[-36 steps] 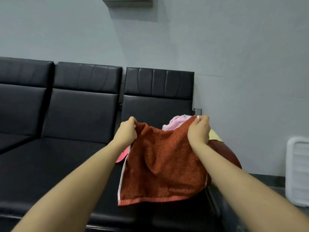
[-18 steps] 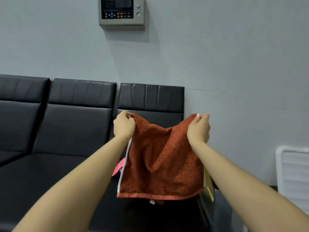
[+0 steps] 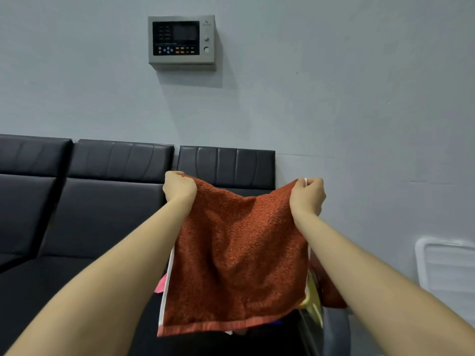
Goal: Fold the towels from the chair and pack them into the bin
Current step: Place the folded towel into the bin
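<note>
Rust-red terry towel [image 3: 236, 255] is held spread in the air above the black chair [image 3: 102, 217], each top corner pinched in the closed grip of the left hand [image 3: 180, 187] and right hand [image 3: 307, 196], so folding is judged barely begun, with packing still left and other towels [image 3: 312, 299] half hidden behind.

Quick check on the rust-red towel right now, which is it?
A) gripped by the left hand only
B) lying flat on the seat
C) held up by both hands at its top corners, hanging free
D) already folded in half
C: the left hand and the right hand each pinch a top corner of the rust-red towel, which hangs open in front of the black chairs.
</note>
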Demonstrator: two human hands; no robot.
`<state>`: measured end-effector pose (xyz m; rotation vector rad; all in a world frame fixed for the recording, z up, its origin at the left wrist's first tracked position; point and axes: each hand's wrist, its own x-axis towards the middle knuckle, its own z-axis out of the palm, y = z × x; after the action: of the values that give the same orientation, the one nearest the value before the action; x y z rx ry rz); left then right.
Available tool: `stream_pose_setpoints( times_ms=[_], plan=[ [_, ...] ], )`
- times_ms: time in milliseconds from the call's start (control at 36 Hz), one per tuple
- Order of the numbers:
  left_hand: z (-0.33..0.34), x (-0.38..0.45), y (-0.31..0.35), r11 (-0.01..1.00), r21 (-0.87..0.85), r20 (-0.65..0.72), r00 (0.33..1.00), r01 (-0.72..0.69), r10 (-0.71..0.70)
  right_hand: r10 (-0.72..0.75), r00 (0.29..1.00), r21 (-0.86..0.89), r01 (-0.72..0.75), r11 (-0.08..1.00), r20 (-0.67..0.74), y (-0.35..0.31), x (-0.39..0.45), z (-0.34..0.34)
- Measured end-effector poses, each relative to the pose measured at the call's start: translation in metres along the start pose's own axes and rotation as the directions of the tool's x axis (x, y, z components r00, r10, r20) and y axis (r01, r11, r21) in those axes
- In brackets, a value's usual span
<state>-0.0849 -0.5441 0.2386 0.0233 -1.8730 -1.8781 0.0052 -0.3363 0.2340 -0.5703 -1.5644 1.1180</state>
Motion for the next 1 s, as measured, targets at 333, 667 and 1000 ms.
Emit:
stream_pose_setpoints(
  times_ms=[333, 667, 1000],
  plan=[
    [-0.003, 0.000, -0.002, 0.993, -0.105, 0.014, 0.998, -0.053, 0.054, 0.037, 0.999, 0.231, -0.033, 0.972, -0.016, -0.002, 0.001, 0.002],
    [-0.011, -0.001, -0.003, 0.992, 0.057, 0.025, 0.993, -0.113, 0.112, -0.006, 0.997, 0.070, 0.011, 0.997, -0.072, 0.004, 0.014, -0.002],
    [-0.011, -0.007, -0.003, 0.605, 0.710, 0.175, 0.922, -0.361, 0.344, -0.270, 0.957, -0.514, 0.284, 0.809, 0.104, 0.011, 0.014, -0.015]
  ],
)
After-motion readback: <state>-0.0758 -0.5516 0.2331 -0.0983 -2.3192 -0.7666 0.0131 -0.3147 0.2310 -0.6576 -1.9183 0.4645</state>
